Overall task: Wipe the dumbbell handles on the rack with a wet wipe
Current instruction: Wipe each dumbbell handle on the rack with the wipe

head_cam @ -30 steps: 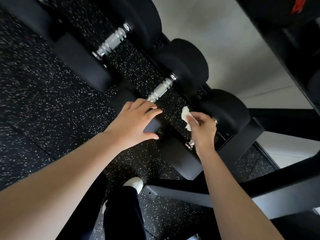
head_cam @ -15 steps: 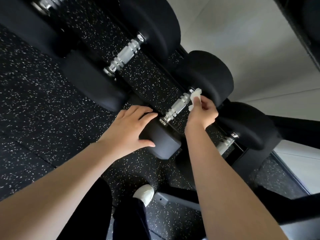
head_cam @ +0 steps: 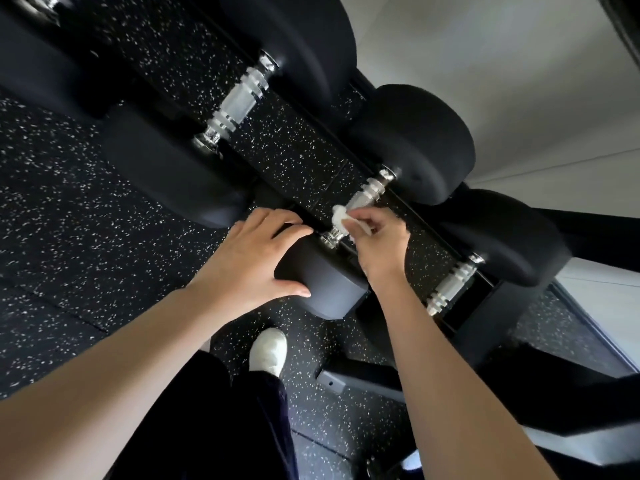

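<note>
Right fingers (head_cam: 362, 215) pinch crumpled white wipe (head_cam: 340, 216) against ribbed chrome handle (head_cam: 367, 192).

Both bare forearms reach forward and down, the hands close together.
The left hand (head_cam: 252, 258) lies palm-down and holds a dumbbell head (head_cam: 325, 289), fingers over its top and thumb spread below; the right hand (head_cam: 381, 247) pinches a wet wipe (head_cam: 341, 216) at its fingertips.

I see a white shoe (head_cam: 268, 351) and a dark trouser leg (head_cam: 221, 420) on black speckled flooring (head_cam: 69, 237), near a pale wall (head_cam: 485, 64).
</note>
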`<state>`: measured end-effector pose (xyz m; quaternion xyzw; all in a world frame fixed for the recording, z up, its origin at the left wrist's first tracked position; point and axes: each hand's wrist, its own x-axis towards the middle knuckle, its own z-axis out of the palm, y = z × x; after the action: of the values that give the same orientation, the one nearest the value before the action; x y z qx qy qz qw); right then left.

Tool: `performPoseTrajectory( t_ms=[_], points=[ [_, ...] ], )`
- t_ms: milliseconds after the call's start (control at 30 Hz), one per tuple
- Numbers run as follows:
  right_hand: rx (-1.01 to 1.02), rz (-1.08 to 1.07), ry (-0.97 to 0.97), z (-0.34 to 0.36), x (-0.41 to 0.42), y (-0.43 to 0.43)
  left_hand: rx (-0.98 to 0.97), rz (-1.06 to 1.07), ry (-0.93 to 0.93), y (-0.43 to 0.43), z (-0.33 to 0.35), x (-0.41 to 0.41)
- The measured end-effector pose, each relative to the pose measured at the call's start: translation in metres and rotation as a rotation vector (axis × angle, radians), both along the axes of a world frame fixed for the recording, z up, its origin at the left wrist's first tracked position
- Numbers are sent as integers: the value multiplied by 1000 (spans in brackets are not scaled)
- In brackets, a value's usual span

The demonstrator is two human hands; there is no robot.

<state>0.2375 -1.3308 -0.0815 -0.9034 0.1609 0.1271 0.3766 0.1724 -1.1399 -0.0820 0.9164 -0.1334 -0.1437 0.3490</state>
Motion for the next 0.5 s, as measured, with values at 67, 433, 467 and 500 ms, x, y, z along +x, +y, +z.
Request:
performPoseTrajectory(
  t_ms=[67,433,467,500],
  points=[
    [13,53,46,-3,-10,1,-4,11,-5,-1,0,-1],
    [235,-232,-1,-6,-18,-10,-30,26,-8,0,-5,-1],
    [261,-290,-31,-6,-15,-10,-35,24,-10,0,-5,-1],
    [289,-350,-62,-5,-10,-11,-37,22,-11,0,-5,-1]
  ],
)
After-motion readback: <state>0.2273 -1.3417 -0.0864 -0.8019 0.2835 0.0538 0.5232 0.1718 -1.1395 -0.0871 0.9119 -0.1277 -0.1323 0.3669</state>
